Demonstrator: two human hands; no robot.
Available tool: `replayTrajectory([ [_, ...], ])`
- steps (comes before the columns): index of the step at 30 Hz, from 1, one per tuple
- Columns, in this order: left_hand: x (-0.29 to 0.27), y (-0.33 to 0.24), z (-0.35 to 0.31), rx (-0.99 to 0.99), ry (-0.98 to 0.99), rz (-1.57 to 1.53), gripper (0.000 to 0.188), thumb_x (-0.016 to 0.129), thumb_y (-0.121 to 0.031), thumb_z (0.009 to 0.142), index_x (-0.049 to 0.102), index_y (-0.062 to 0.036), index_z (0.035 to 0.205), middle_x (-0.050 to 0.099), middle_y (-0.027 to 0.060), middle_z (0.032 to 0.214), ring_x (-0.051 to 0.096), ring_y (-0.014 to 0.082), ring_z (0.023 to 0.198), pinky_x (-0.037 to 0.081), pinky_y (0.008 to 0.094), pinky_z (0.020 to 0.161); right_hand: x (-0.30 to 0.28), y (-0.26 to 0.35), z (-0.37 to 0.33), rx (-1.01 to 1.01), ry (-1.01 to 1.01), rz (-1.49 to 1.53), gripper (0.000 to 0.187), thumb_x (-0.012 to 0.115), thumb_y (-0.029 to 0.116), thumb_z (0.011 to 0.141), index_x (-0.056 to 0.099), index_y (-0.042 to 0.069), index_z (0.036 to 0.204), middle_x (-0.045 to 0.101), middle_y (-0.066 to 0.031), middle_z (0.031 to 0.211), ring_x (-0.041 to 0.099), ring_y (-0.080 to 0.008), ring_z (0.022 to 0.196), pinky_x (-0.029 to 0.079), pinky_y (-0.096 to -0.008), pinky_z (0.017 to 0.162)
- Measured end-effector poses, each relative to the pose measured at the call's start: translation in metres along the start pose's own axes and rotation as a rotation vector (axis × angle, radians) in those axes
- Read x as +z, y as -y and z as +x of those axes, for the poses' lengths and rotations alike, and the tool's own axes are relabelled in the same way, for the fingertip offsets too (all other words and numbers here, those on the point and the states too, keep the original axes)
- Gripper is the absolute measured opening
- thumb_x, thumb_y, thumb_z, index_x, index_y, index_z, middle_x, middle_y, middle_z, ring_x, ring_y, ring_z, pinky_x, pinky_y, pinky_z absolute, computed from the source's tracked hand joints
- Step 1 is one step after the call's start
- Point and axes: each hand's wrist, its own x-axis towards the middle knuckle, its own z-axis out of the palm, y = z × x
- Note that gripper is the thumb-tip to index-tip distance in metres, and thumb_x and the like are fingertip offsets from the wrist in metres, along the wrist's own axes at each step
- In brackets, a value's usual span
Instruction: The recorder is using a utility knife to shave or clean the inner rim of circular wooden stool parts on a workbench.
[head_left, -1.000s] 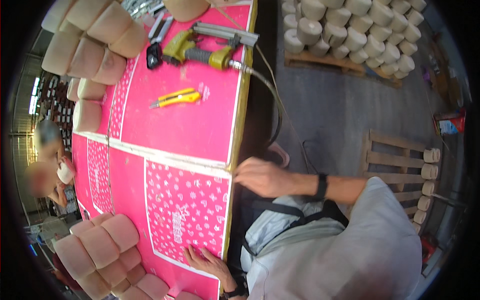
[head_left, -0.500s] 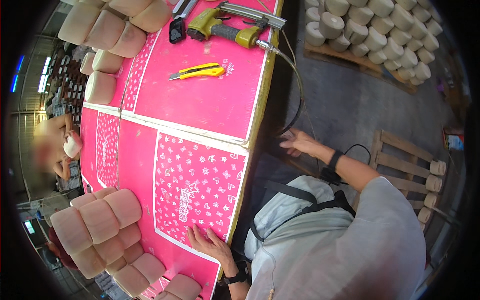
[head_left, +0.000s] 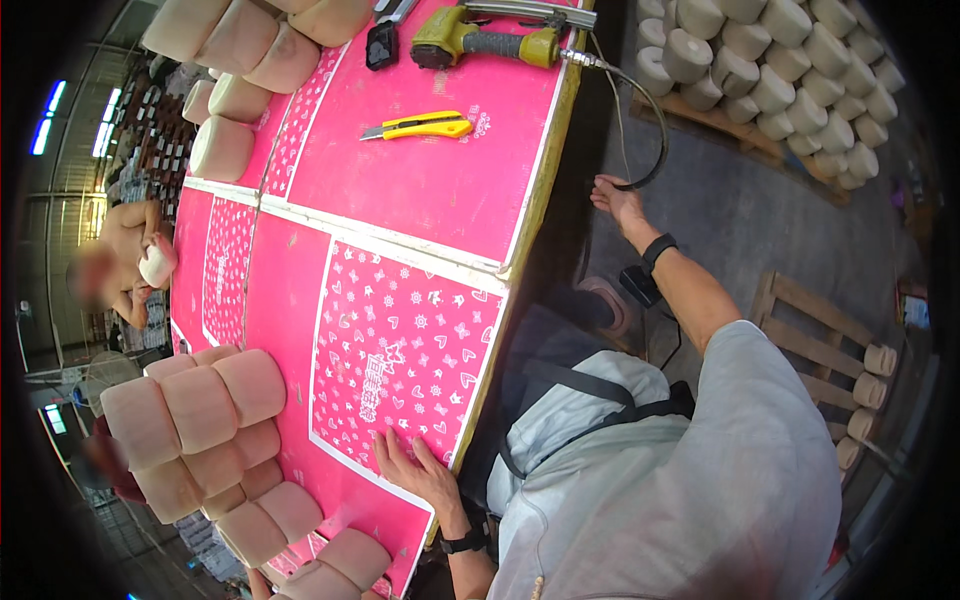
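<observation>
My left hand lies with fingers spread on the pink patterned tabletop, close to its near edge. Beyond that edge, my right hand is closed around a black air hose, which arcs up from it. The hose runs to a metal fitting on an olive-yellow pneumatic staple gun with a dark grey grip, lying on its side at the far end of the table. Nearer than the gun lies a yellow utility knife, blade pointing left.
Stacks of pale drum-shaped blocks line the table's left side, with more blocks at the far left. A loaded pallet stands far right; a wooden pallet lies nearer. Across the table, a person holds a pale block.
My right hand has moved up and to the right, and the hose now bends in a wider loop. My left hand stays on the tabletop. The view has shifted slightly.
</observation>
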Motion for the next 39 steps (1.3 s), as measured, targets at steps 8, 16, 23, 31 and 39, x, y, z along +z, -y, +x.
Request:
replayTrajectory([
  [8, 0.001, -0.004, -0.003, 0.003, 0.017, 0.040, 0.046, 0.057, -0.023, 0.096, 0.049, -0.0007, 0.136, 0.039, 0.0211, 0.146, 0.036, 0.0380, 0.135, 0.023, 0.0496, 0.113, -0.052, 0.005, 0.015, 0.059, -0.088, -0.102, 0.028, 0.065, 0.019, 0.092, 0.064, 0.000, 0.112, 0.068, -0.0104, 0.093, 0.068, -0.0196, 0.080, 0.057, -0.0304, 0.070],
  [16, -0.006, -0.004, -0.002, -0.001, 0.022, 0.028, 0.046, 0.057, -0.023, 0.095, 0.049, -0.0014, 0.135, 0.040, 0.0205, 0.147, 0.035, 0.0374, 0.137, 0.022, 0.0508, 0.113, -0.109, 0.048, 0.060, -0.051, -0.303, -0.069, 0.024, 0.065, 0.015, 0.091, 0.064, 0.000, 0.109, 0.068, -0.0119, 0.092, 0.067, -0.0204, 0.080, 0.057, -0.0307, 0.072],
  [23, -0.003, -0.007, 0.000, -0.031, 0.007, 0.038, 0.046, 0.059, -0.021, 0.095, 0.049, -0.0016, 0.135, 0.040, 0.0205, 0.146, 0.034, 0.0376, 0.137, 0.022, 0.0509, 0.112, -0.109, 0.028, 0.024, 0.035, -0.072, -0.442, 0.017, 0.068, 0.018, 0.088, 0.063, 0.002, 0.090, 0.065, -0.0079, 0.080, 0.064, -0.0169, 0.067, 0.053, -0.0301, 0.056],
  [31, -0.010, -0.001, 0.000, -0.027, -0.002, 0.007, 0.048, 0.063, -0.016, 0.089, 0.051, -0.0005, 0.132, 0.041, 0.0225, 0.144, 0.036, 0.0400, 0.135, 0.025, 0.0502, 0.112, -0.085, 0.160, -0.048, -0.363, 0.196, -1.161, 0.017, 0.060, 0.009, 0.084, 0.067, -0.006, 0.090, 0.068, -0.0135, 0.071, 0.068, -0.0184, 0.065, 0.053, -0.0322, 0.060],
  [39, -0.024, 0.007, -0.002, 0.030, 0.093, -0.101, 0.046, 0.069, -0.017, 0.085, 0.057, -0.0039, 0.127, 0.044, 0.0224, 0.140, 0.038, 0.0415, 0.131, 0.030, 0.0525, 0.108, 0.110, 0.285, -0.040, -1.390, 0.187, -1.312, 0.048, 0.067, 0.019, 0.084, 0.053, 0.001, 0.127, 0.058, -0.0160, 0.100, 0.057, -0.0376, 0.092, 0.044, -0.0445, 0.086],
])
